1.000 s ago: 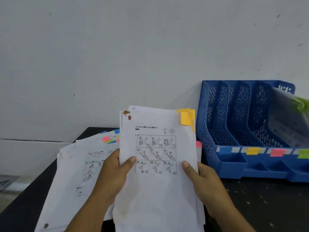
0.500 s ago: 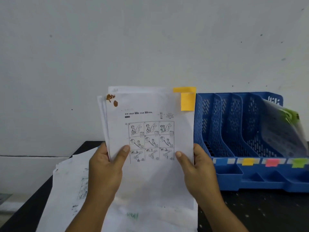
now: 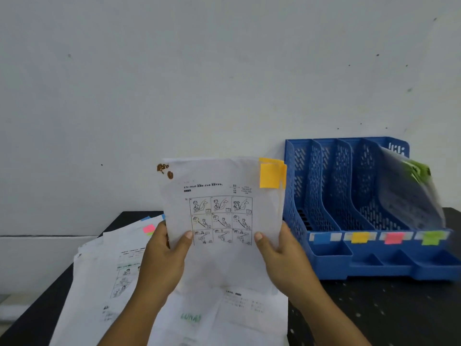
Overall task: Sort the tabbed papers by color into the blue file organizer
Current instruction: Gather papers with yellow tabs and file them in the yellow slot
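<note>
I hold a small stack of white papers [image 3: 222, 186] upright in front of me, with yellow tabs [image 3: 270, 174] at the top right corner. My left hand [image 3: 164, 253] grips the stack's left edge and my right hand [image 3: 282, 255] grips its right edge, thumbs on the front sheet. The blue file organizer [image 3: 331, 258] stands just to the right against the wall. Its front bears blue, yellow, pink and green labels. Green-tabbed papers [image 3: 409, 196] lean in its rightmost slot.
A spread pile of loose papers [image 3: 109, 265] with pink and blue tabs lies on the black table [image 3: 374, 313] below and to the left of my hands. A white wall [image 3: 199, 71] rises behind everything.
Both hands lifted the yellow-tabbed stack off the pile and stood it upright, then lowered it a little and shifted it toward the organizer.
</note>
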